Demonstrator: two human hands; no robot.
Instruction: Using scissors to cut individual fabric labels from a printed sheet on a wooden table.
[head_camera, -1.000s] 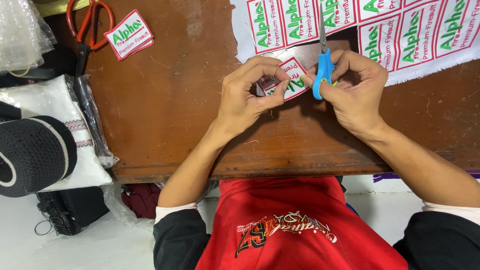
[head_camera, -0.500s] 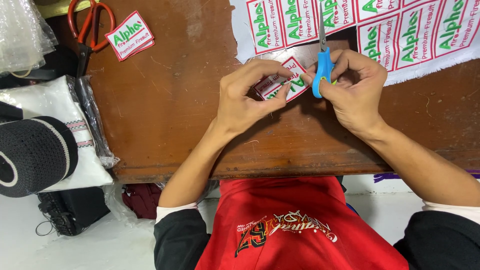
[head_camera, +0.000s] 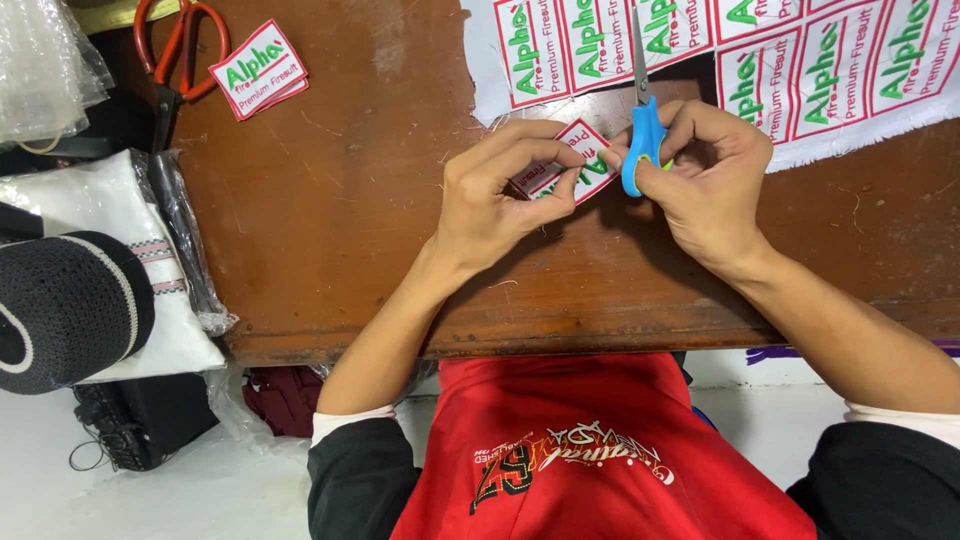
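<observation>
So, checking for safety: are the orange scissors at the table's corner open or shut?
Cannot tell: the orange scissors show handles close together, blades hidden in shadow.

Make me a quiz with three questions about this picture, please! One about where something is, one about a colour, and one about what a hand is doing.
1. Where are the orange-handled scissors?
A. At the table's far left corner
B. In the right hand
C. On the floor

2. What colour is the handle of the small scissors being used?
A. Black
B. Blue
C. Yellow

3. What is the left hand doing?
A. Lying flat on the table
B. Holding a cup
C. Pinching a cut-out patch

Answers:
1. A, they lie by the small stack of patches at the far left of the wooden table.
2. B, the handle in the right hand is bright blue.
3. C, its fingers grip the red-bordered patch next to the blades.
</observation>
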